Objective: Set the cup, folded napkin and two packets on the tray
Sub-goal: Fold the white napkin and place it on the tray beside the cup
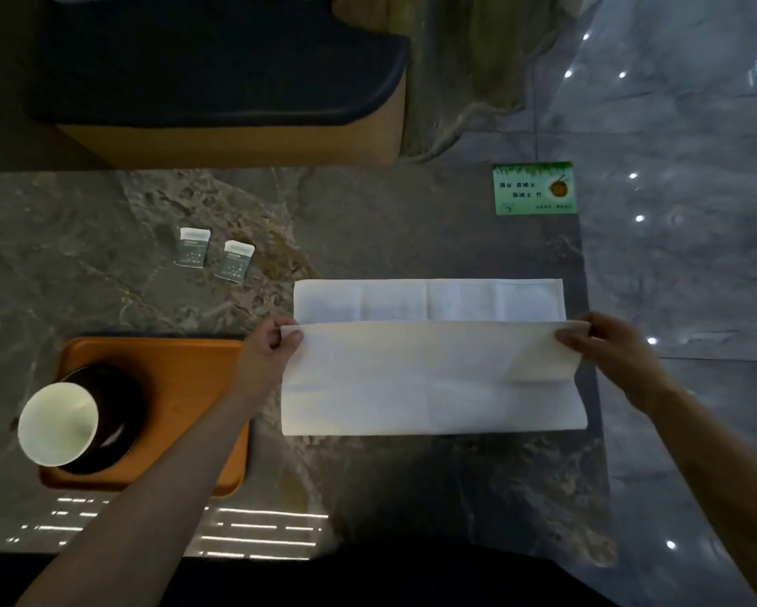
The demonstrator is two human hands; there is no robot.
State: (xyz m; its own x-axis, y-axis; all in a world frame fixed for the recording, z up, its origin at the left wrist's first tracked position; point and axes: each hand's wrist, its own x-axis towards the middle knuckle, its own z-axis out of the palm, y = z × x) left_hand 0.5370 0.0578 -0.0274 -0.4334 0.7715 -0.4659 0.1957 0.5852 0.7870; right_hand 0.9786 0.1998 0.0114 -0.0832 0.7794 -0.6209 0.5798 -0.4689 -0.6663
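A white paper napkin (429, 370) lies spread on the marble table, its near half lifted and folded over toward the far half. My left hand (269, 350) pinches the napkin's left corner and my right hand (608, 348) pinches its right corner. An orange tray (184, 378) sits at the near left. On the tray stands a dark cup (68, 422) with a pale inside. Two small grey-white packets (192, 247) (234, 260) lie side by side on the table beyond the tray.
A green card (534, 188) lies at the table's far right corner. A dark-cushioned bench (219, 81) stands beyond the far edge. The table's right edge runs just past the napkin, with glossy floor beyond.
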